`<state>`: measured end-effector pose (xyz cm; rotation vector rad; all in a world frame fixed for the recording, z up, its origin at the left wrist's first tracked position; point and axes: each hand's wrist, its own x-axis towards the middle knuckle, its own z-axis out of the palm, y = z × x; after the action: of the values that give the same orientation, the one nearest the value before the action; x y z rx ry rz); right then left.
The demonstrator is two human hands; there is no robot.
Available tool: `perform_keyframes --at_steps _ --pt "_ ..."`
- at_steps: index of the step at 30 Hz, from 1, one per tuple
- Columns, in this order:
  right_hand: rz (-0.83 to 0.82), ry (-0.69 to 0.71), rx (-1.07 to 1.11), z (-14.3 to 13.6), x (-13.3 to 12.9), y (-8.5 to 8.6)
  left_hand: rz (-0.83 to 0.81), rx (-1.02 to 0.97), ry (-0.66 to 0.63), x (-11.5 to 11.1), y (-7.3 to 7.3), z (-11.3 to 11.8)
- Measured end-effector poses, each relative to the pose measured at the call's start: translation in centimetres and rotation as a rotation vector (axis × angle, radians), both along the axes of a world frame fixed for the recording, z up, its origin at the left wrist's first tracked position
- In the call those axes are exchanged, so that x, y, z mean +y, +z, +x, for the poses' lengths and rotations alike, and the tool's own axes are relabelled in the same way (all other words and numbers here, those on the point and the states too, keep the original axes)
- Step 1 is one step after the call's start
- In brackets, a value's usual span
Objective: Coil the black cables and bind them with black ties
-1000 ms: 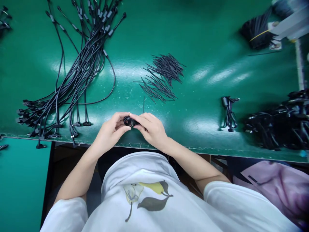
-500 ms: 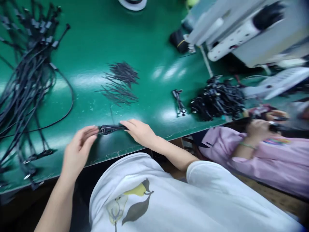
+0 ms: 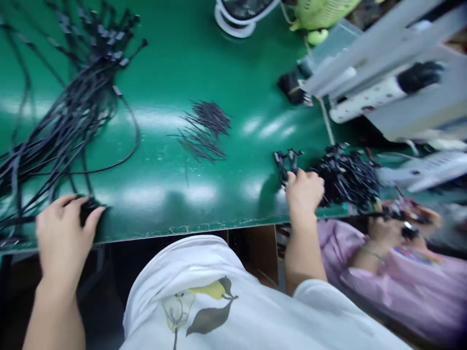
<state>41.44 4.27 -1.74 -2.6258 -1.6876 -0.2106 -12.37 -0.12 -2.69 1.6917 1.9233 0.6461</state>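
My left hand (image 3: 67, 226) is at the front left edge of the green table, thumb and fingers apart, over the black connector ends of a large pile of long black cables (image 3: 78, 104); whether it grips one is hidden. My right hand (image 3: 304, 192) is closed on a folded black cable bundle (image 3: 293, 158), beside another small bundle (image 3: 280, 165) and left of a heap of black cables (image 3: 348, 177). A pile of thin black ties (image 3: 209, 126) lies mid-table.
A white round container (image 3: 251, 19) stands at the back, with a green basket (image 3: 321, 12) to its right. A white power strip (image 3: 368, 99) is at the right. A person in a pink shirt (image 3: 401, 287) sits at the right, hands holding something dark.
My right hand has carried the bundle from the front middle to the right, beside the small bundle. My left hand has moved left to the long cables. The view has shifted.
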Motion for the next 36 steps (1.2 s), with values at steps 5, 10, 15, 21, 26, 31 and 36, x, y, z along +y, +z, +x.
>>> perform_keyframes --at_steps 5,10,15,21,26,31,36 --pt "0.069 0.131 -0.009 -2.4 0.8 2.9 0.136 0.368 0.028 0.6 -0.1 1.1" --pt "0.092 0.491 0.052 -9.2 4.5 4.1 0.173 0.324 0.039 0.5 0.8 0.1" --pt "-0.079 1.032 0.077 -20.3 7.1 3.9 0.268 0.555 0.384 0.2 2.0 -4.8" --pt "-0.288 1.511 0.058 -29.8 6.9 4.1 0.052 0.651 0.436 -0.8 2.1 -10.5" --pt "-0.351 1.566 0.055 -33.8 8.2 4.6 0.070 0.566 0.382 -1.3 0.9 -11.8" --pt "-0.170 1.678 0.233 -37.6 7.6 5.6 0.406 0.608 0.317 -1.5 3.2 -9.9" --pt "0.110 1.828 0.344 -44.6 8.8 5.8 0.604 0.522 0.018 -4.0 8.9 -5.7"
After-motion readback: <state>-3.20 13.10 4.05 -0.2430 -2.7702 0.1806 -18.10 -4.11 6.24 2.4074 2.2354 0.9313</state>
